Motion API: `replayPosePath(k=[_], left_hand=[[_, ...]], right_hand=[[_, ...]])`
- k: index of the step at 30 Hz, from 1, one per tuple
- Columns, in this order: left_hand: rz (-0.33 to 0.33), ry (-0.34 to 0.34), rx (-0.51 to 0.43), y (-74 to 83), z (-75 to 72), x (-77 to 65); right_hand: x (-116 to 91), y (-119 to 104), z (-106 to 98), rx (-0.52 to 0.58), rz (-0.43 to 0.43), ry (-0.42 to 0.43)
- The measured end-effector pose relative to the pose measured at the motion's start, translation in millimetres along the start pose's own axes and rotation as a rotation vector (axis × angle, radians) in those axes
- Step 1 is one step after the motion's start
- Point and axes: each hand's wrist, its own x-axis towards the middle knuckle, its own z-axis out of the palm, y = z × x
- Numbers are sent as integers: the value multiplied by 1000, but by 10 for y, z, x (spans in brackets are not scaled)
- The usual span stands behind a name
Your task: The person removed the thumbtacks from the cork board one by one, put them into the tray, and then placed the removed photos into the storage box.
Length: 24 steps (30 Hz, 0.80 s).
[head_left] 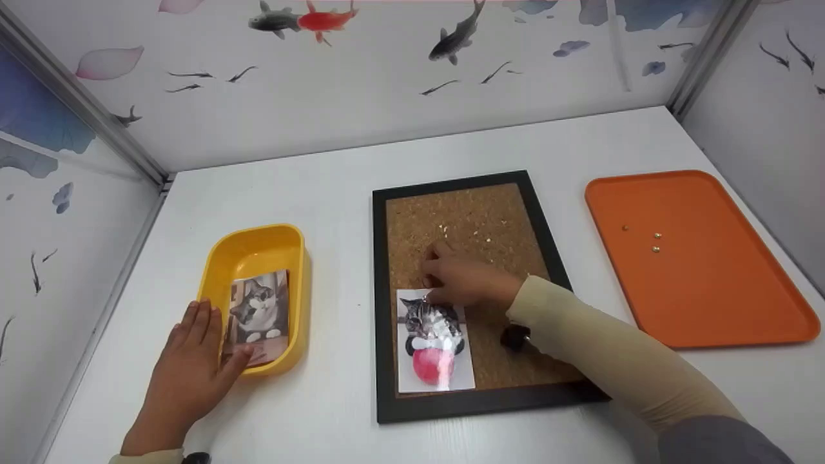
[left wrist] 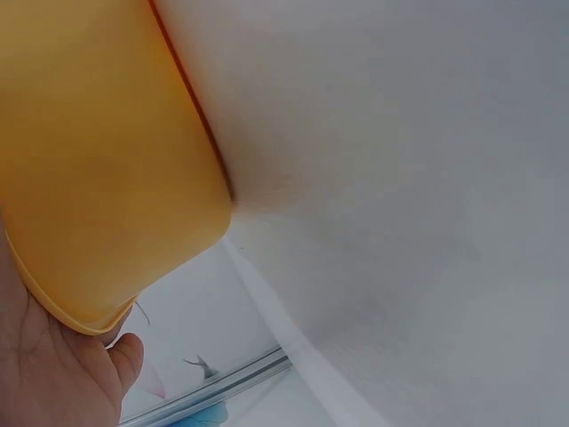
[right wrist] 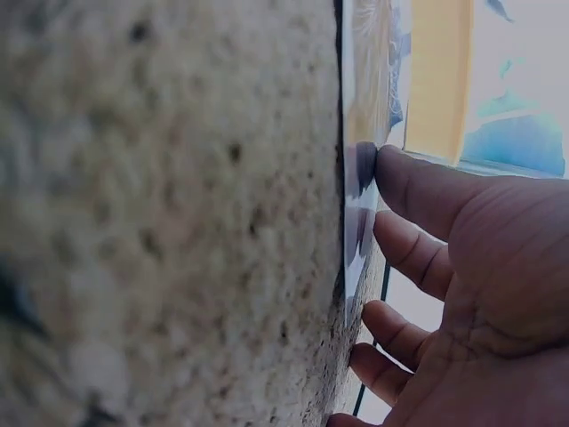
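Note:
A photo of a cat with a red ball lies on the lower left of a cork board with a black frame. At its top edge, my right hand presses with the thumb. In the right wrist view the thumb tip meets the glossy photo, and the other fingers, slightly bent, reach to the cork. A tiny shiny spot shows by the thumb; I cannot tell what it is. My left hand rests along the left rim of a yellow box, fingers straight, thumb over the near corner. Another cat photo lies inside.
An orange tray on the right holds several small gold-coloured tacks. Pale marks show on the cork above my right hand. White panels with painted fish stand behind and at both sides of the white table.

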Motion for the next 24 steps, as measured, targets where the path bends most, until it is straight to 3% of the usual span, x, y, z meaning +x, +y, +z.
replayPosePath(k=[12, 19, 24], left_hand=[[-8, -36, 12, 4, -17, 16], [0, -46, 26, 39, -107, 79], [52, 45, 9, 262, -177, 34]], right_hand=[[-12, -7, 15, 16, -43, 5], [-10, 1, 12, -4, -55, 12], [-8, -19, 24, -28, -57, 2]])
